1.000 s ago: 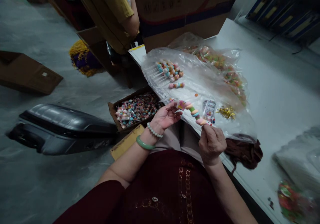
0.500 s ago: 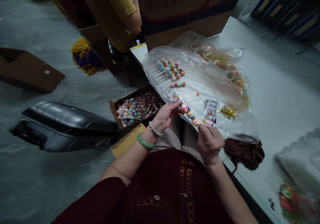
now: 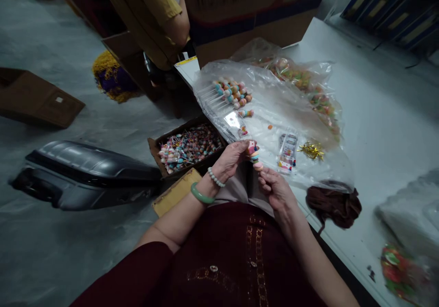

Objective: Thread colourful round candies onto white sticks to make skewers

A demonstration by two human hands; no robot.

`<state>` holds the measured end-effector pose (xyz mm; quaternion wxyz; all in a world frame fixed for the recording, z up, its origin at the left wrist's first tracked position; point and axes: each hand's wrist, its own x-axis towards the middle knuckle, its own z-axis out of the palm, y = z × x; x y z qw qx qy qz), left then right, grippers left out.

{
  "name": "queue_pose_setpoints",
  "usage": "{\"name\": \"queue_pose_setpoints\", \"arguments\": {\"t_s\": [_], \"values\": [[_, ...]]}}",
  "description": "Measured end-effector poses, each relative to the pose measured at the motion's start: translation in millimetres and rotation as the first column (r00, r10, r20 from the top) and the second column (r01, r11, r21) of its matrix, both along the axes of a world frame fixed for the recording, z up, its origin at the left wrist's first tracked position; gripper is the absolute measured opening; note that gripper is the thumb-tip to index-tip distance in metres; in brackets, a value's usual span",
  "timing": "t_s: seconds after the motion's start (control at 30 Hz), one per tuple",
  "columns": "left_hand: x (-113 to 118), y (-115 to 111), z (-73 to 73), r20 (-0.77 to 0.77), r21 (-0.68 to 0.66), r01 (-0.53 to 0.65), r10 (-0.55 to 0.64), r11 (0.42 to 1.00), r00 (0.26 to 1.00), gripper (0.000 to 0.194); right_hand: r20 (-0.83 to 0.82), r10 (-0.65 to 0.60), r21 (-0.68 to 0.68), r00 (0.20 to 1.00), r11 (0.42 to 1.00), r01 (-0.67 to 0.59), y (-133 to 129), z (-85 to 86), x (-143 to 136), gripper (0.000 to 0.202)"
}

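Observation:
Between my two hands is a candy skewer (image 3: 254,155) with pink, blue and orange pieces, apparently in a clear wrapper. My left hand (image 3: 232,159) pinches its upper end, and a bead bracelet and a green bangle circle that wrist. The fingers of my right hand (image 3: 274,184) close on the lower end. Just beyond lies a small clear bag (image 3: 234,120) catching glare, with another short row of candy (image 3: 247,113) behind it. Several candy skewers (image 3: 235,92) with white sticks are piled on the plastic sheet (image 3: 264,92). Printed clear bags (image 3: 288,151) and gold twist ties (image 3: 311,150) lie to the right.
At left below the table, a cardboard box (image 3: 151,149) holds many wrapped candy skewers. A grey suitcase (image 3: 92,167) stands beside it. Bags of colourful candy (image 3: 302,80) sit at the back. Brown cloth (image 3: 334,206) lies at the table (image 3: 373,115) edge. A person in a yellow shirt (image 3: 151,9) is beyond.
My right hand has moved left and its fist has loosened into a pinch at the candy's lower end. The candy has swung more upright. The small bag beyond now shines with glare.

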<state>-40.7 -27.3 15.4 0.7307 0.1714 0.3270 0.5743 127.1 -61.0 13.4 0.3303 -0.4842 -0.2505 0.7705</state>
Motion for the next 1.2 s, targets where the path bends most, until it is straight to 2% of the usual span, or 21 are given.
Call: {"name": "queue_pose_setpoints", "arguments": {"t_s": [0.1,0.2,0.27,0.3,0.37,0.4,0.43,0.47,0.53,0.57,0.6,0.63,0.67,0.73,0.8,0.87,0.93,1.0,1.1,1.2], "values": [[2.9,-0.6,-8.2,0.052,-0.012,-0.038,0.039,0.999,0.998,0.037,-0.31,0.061,-0.251,0.949,0.957,-0.143,3.5,-1.5,2.8,0.02],[5.2,-1.5,-11.3,0.033,-0.026,-0.043,0.044,0.999,0.998,0.039,-0.382,0.057,-0.293,0.922,0.939,-0.18,5.3,-1.8,3.7,0.023],[7.5,-2.3,-10.3,-0.028,-0.034,-0.05,0.049,0.998,0.998,0.039,-0.309,0.089,-0.226,0.947,0.96,-0.164,6.0,-3.0,2.0,0.024],[8.9,-2.7,-9.3,-0.064,-0.035,-0.06,0.057,0.998,0.996,0.039,-0.219,0.099,-0.154,0.971,0.979,-0.134,6.0,-4.2,0.7,0.022],[11.7,-3.4,-7.5,-0.13,-0.034,-0.089,0.084,0.995,0.988,0.038,0.089,0.03,0.111,0.996,0.993,-0.04,5.2,-7.6,-2.0,0.016],[12.9,-3.8,-7.0,-0.156,-0.035,-0.103,0.097,0.994,0.983,0.037,0.275,-0.06,0.293,0.96,0.956,-0.024,4.2,-9.5,-3.1,0.013],[14.0,-4.1,-7.0,-0.18,-0.037,-0.115,0.107,0.993,0.978,0.036,0.442,-0.181,0.469,0.879,0.881,-0.055,3.0,-11.5,-3.8,0.011],[14.8,-4.4,-7.4,-0.202,-0.043,-0.123,0.112,0.992,0.973,0.035,0.564,-0.301,0.605,0.769,0.784,-0.137,1.6,-13.3,-4.1,0.012],[15.4,-5.2,-8.7,-0.235,-0.065,-0.121,0.102,0.991,0.967,0.034,0.684,-0.457,0.706,0.569,0.61,-0.359,-0.9,-16.2,-4.3,0.019],[15.3,-5.6,-9.3,-0.243,-0.081,-0.112,0.09,0.99,0.966,0.034,0.704,-0.49,0.707,0.514,0.555,-0.439,-1.5,-17.3,-4.4,0.021],[14.8,-6.0,-9.7,-0.244,-0.096,-0.101,0.075,0.99,0.967,0.034,0.708,-0.5,0.705,0.498,0.527,-0.475,-1.6,-18.0,-4.9,0.023],[14.1,-6.4,-9.8,-0.238,-0.109,-0.084,0.056,0.99,0.97,0.035,0.702,-0.486,0.711,0.52,0.527,-0.466,-1.0,-18.3,-5.7,0.023],[13.0,-6.7,-9.5,-0.225,-0.118,-0.062,0.034,0.991,0.974,0.036,0.682,-0.45,0.718,0.576,0.559,-0.414,0.4,-18.2,-6.8,0.021],[10.0,-6.8,-8.4,-0.179,-0.123,0.016,-0.038,0.992,0.983,0.037,0.578,-0.331,0.681,0.746,0.699,-0.217,4.8,-17.0,-9.6,0.016],[5.7,-6.0,-6.7,-0.118,-0.124,0.126,-0.14,0.984,0.983,0.037,0.399,-0.208,0.515,0.893,0.857,-0.03,9.8,-14.6,-12.1,0.015],[0.1,-4.2,-4.6,-0.086,-0.124,0.184,-0.195,0.975,0.977,0.034,0.244,-0.152,0.324,0.958,0.944,0.067,13.4,-11.9,-13.6,0.019],[-6.3,-1.1,-2.1,-0.081,-0.111,0.15,-0.159,0.983,0.984,0.032,0.173,-0.137,0.216,0.975,0.972,0.098,14.5,-9.4,-14.2,0.022],[-11.8,3.3,0.8,-0.04,-0.083,0.074,-0.078,0.994,0.996,0.033,0.143,-0.123,0.186,0.982,0.978,0.095,13.6,-7.7,-14.8,0.024],[-14.0,10.5,3.9,0.072,-0.077,0.03,-0.024,0.997,0.997,0.03,0.134,-0.081,0.208,0.988,0.977,0.052,11.2,-6.7,-16.0,0.022],[-6.4,14.2,3.6,0.11,-0.067,0.021,-0.014,0.998,0.994,0.029,0.176,-0.066,0.269,0.982,0.963,0.017,9.5,-8.1,-16.4,0.018]]}}
